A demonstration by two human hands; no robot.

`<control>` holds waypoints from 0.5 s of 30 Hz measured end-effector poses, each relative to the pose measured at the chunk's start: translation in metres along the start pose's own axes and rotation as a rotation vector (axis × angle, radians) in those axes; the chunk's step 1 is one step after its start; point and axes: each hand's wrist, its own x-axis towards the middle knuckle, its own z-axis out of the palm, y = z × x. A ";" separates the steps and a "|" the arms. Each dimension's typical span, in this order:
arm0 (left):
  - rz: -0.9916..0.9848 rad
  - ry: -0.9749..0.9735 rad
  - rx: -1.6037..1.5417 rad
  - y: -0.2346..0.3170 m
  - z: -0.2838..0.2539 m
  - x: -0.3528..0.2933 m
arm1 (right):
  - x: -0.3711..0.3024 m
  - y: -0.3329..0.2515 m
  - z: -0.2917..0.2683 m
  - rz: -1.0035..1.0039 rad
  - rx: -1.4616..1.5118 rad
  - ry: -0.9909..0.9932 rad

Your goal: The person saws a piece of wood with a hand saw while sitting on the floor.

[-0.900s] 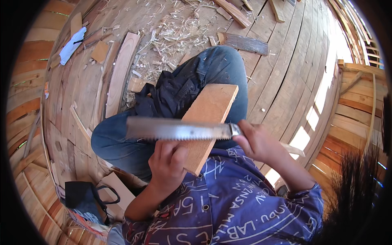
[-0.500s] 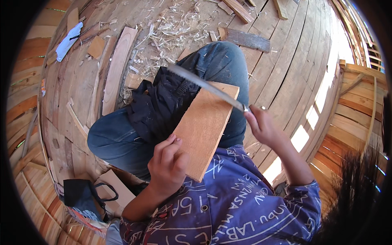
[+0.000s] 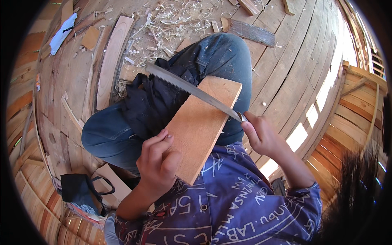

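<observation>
Plank floor [image 3: 294,85] around; left hand [image 3: 157,159] grips the board [image 3: 196,134] at its eight-o'clock edge, over the lap [image 3: 224,55]; the saw [image 3: 192,90], clasped in the right hand [image 3: 260,134], crosses toward ten o'clock. Apparently sawing; the next stroke calls for steadiness.

Board [image 3: 196,130] orange-tan; saw blade [image 3: 194,90] silver-grey; shirt [image 3: 222,198] blue-purple, white-lettered; trousers [image 3: 228,55] faded blue.
</observation>
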 end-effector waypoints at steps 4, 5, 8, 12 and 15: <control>0.051 0.002 0.028 0.002 0.002 0.002 | 0.018 0.036 -0.006 0.085 -0.110 0.144; 0.053 0.012 0.024 0.004 0.002 0.003 | 0.013 0.030 -0.007 0.091 -0.087 0.150; -0.008 0.007 -0.053 -0.004 -0.003 0.006 | 0.002 0.003 0.000 0.055 0.026 0.098; 0.007 0.000 -0.067 -0.012 -0.002 -0.002 | 0.020 0.043 -0.012 0.151 -0.114 0.199; -0.016 0.041 -0.135 -0.017 -0.006 -0.002 | 0.020 0.050 -0.019 0.270 -0.097 0.259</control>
